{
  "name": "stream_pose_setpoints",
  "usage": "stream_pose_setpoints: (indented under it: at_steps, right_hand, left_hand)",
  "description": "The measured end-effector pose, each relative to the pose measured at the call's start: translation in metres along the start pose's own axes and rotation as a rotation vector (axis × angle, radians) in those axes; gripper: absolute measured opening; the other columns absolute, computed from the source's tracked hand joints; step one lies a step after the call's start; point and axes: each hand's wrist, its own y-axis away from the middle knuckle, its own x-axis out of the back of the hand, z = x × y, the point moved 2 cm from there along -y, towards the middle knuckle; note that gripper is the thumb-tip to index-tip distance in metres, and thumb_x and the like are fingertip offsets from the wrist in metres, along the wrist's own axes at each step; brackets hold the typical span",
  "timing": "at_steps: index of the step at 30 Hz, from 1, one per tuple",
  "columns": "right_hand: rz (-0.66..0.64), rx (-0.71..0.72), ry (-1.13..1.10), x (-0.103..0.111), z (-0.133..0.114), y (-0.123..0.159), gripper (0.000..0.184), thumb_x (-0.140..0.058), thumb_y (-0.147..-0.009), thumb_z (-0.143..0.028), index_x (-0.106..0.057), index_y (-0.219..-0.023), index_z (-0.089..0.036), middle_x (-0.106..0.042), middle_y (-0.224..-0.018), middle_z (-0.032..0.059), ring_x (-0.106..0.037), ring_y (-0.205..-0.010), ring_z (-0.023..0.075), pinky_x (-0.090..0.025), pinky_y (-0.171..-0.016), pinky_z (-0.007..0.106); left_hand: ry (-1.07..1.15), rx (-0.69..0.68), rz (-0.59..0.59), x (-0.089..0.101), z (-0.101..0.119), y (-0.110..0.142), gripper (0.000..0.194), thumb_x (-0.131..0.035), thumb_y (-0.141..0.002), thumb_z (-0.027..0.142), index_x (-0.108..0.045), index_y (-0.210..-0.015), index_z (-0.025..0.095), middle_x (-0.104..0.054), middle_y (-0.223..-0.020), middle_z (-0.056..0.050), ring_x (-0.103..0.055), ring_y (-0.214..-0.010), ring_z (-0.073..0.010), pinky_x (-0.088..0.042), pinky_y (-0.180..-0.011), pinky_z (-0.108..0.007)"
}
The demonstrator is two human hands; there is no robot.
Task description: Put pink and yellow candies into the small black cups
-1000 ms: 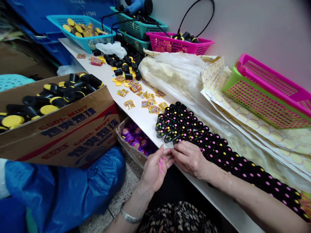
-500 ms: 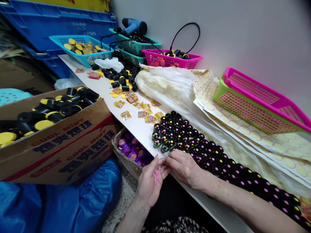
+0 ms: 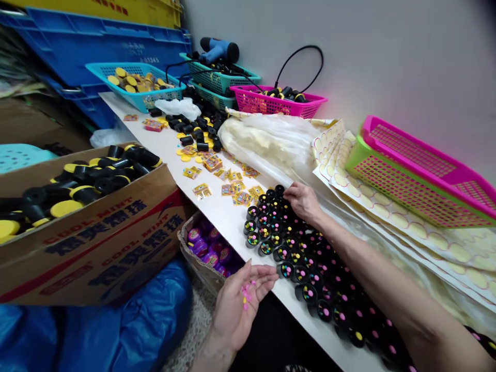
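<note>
My left hand (image 3: 238, 302) is turned palm up and cupped, holding several small pink candies (image 3: 248, 295) with a yellow one among them. It sits at the table's near edge, just beside the closest black cups. My right hand (image 3: 304, 200) reaches over the far end of the rows, its thumb and fingertips pinched together above the cups; what they pinch, if anything, is too small to make out. The black cups (image 3: 285, 270) stand upright in tight rows, with pink, yellow and blue bits inside. My right forearm hides part of the rows.
Small yellow printed packets (image 3: 202, 191) and loose black tubes (image 3: 187, 140) lie farther along the white table (image 3: 215, 222). A carton (image 3: 116, 227) of black tubes stands left; a smaller box (image 3: 201, 271) holds purple items. Baskets (image 3: 279, 101) and sticker sheets (image 3: 372, 199) line the wall.
My right hand has left my left palm and moved away to the far end of the cups. My left hand stays palm up with the pink candies, its fingers more stretched.
</note>
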Motion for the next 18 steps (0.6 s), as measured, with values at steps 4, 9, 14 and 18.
stream_pose_setpoints:
  at_steps: [4,9,14,18]
  right_hand:
    - [-0.119,0.001,0.105,-0.007,0.004,-0.01,0.017,-0.051,-0.077,-0.028,-0.066,-0.077,-0.022,-0.06,-0.082,0.001,-0.054,-0.077,0.0145,-0.034,-0.063,0.023]
    - [-0.226,0.023,0.206,-0.01,0.001,-0.014,0.02,-0.048,-0.077,-0.029,-0.066,-0.077,-0.021,-0.06,-0.083,0.0029,-0.052,-0.075,0.0146,-0.029,-0.057,0.023]
    - [-0.305,0.009,0.267,-0.011,-0.003,-0.019,0.02,-0.046,-0.076,-0.026,-0.065,-0.075,-0.019,-0.06,-0.083,0.004,-0.051,-0.071,0.0139,-0.025,-0.054,0.024]
    - [-0.361,0.107,0.307,-0.009,-0.011,-0.021,0.019,-0.044,-0.073,-0.017,-0.063,-0.069,-0.016,-0.059,-0.085,0.005,-0.048,-0.067,0.0124,-0.023,-0.053,0.025]
  left_hand:
    - [-0.012,-0.004,0.011,0.003,-0.001,-0.003,0.029,-0.05,-0.081,0.027,-0.066,-0.08,0.004,-0.065,-0.089,-0.015,-0.06,-0.086,-0.0218,-0.043,-0.087,-0.033]
    - [-0.024,0.001,0.022,0.005,-0.002,-0.007,0.029,-0.049,-0.081,0.027,-0.067,-0.079,0.004,-0.065,-0.089,-0.015,-0.06,-0.086,-0.0209,-0.043,-0.086,-0.032]
    - [-0.014,0.007,0.022,0.006,-0.002,-0.009,0.029,-0.049,-0.081,0.027,-0.067,-0.08,0.004,-0.065,-0.088,-0.015,-0.059,-0.087,-0.0209,-0.043,-0.086,-0.032]
    - [-0.014,0.011,0.021,0.008,-0.002,-0.009,0.028,-0.049,-0.081,0.025,-0.067,-0.079,0.004,-0.065,-0.087,-0.014,-0.059,-0.087,-0.021,-0.044,-0.086,-0.032]
